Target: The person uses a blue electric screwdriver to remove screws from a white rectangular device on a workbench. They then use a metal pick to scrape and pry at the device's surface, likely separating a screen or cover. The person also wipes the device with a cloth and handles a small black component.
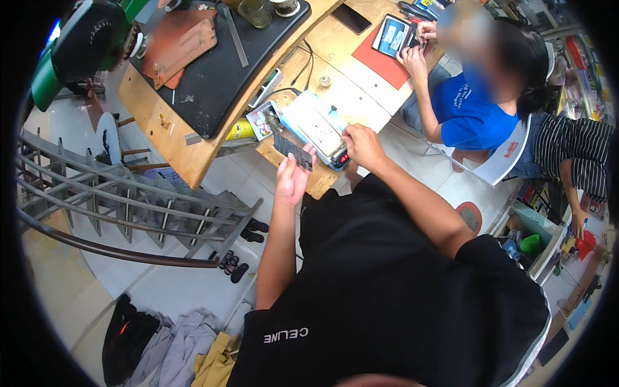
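Observation:
My left hand (294, 178) is closed on the lower end of a dark, thin, flat panel (292, 152) that looks like a phone screen. The panel is tilted beside the near left side of a light-blue and white benchtop machine (314, 120) with a pale flat top and a red lit display. My right hand (365, 148) is at the machine's right edge, just above the display. Its fingers are bent and pinched together, and whatever lies between them is hidden.
A small bottle (325, 81) and black cables stand behind the machine; a yellow can (240, 130) is left of it. A co-worker in a blue shirt (476, 109) handles a device on a red mat (387, 61). Left are a black mat (213, 84) and metal stair railing (142, 209).

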Available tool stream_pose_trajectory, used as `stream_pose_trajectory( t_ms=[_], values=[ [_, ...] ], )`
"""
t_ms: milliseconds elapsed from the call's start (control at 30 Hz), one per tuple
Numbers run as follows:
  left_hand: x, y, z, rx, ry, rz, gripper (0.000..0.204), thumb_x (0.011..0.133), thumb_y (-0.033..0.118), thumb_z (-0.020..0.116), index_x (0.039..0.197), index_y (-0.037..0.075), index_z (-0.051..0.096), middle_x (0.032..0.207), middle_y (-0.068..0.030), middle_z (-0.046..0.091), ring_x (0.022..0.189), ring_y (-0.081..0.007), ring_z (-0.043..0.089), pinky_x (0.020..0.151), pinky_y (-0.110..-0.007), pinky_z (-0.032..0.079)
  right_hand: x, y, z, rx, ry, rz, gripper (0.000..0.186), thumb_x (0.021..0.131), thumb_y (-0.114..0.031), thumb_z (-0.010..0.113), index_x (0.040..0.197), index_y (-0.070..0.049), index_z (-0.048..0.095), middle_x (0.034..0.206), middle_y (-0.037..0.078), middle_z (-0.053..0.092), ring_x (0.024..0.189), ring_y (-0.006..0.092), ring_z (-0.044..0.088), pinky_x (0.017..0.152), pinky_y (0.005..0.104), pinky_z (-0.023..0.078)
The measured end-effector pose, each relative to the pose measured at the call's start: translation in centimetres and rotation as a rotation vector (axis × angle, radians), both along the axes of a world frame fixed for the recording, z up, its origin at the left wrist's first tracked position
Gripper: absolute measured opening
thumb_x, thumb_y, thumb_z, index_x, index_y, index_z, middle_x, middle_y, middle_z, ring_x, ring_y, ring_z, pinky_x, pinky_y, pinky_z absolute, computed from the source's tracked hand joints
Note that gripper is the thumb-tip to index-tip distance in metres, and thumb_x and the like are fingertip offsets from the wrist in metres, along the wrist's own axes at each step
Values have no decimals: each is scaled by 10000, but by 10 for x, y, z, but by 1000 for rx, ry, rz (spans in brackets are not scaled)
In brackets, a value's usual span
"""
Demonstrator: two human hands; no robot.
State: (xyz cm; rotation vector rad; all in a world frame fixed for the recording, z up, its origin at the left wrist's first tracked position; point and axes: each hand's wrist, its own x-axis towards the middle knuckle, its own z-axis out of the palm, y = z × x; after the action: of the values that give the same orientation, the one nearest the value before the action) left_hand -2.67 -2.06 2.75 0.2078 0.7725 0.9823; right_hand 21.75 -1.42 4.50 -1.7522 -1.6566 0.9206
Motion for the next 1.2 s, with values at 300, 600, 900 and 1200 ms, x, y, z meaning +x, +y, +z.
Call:
stream_pose_trajectory(
  t_ms=[300, 600, 900, 1200],
  values=[
    [-9, 4, -6, 13, -107, -26, 564, 1073, 287, 547, 1425, -107, 350, 1539, -354, 381, 1432, -450, 417, 1200, -523, 384, -42, -7, 27, 88, -377, 89, 724, 769, -332, 843, 1295, 61, 540, 1081, 192, 560, 1073, 357, 565, 924, 437, 493],
    [-18, 22, 3, 37, -117, -166, 528, 1088, 319, 504, 1428, -63, 371, 1559, -388, 313, 1446, -484, 382, 1215, -533, 353, -22, -6, 47, -245, -10, -80, 806, 729, -347, 851, 1359, 34, 524, 1170, 237, 577, 1085, 356, 604, 956, 435, 509],
    [-89, 41, 33, 101, 110, -237, 495, 1087, 263, 520, 1403, -89, 377, 1543, -359, 374, 1444, -467, 401, 1194, -523, 381, -54, -78, 89, -125, 393, -242, 640, 764, -215, 866, 1307, -28, 583, 1140, 134, 590, 973, 225, 614, 862, 349, 534],
    [-149, 21, 39, 143, 319, -383, 345, 1080, 178, 543, 1355, -29, 534, 1365, -153, 610, 1274, -244, 581, 1124, -421, 437, -137, -99, -16, -117, 71, -34, 612, 780, -239, 836, 1267, 26, 577, 1220, 211, 522, 1110, 376, 599, 929, 419, 526]
  ],
)
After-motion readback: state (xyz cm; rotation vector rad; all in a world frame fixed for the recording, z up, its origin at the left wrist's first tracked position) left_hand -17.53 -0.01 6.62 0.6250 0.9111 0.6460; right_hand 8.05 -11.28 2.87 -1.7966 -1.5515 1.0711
